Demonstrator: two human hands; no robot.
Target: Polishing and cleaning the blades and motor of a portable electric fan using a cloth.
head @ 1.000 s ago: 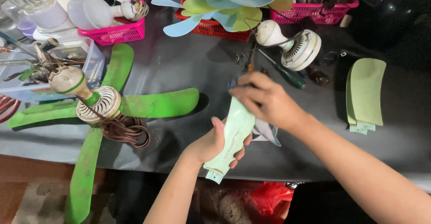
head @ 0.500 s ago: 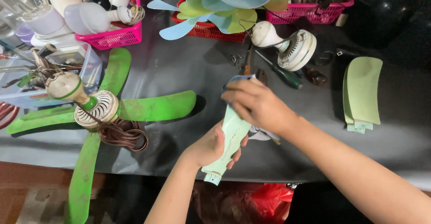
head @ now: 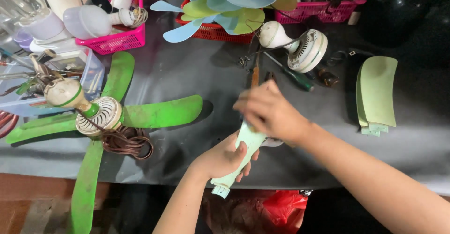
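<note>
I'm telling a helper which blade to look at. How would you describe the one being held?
On the grey table, right of the bright green fan, the left hand grips a pale mint blade under the right hand. Unlike the stacked blades at right, it is held.

Two bare forearms, left hand (head: 220,159) and right hand (head: 269,112), no sleeves visible.

Left hand (head: 224,158) closed, right hand (head: 268,112) curled.

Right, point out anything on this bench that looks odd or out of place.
The green ceiling fan lies flat on the table, one blade overhanging the near edge, its brown cord loosely coiled beside the hub.
</note>
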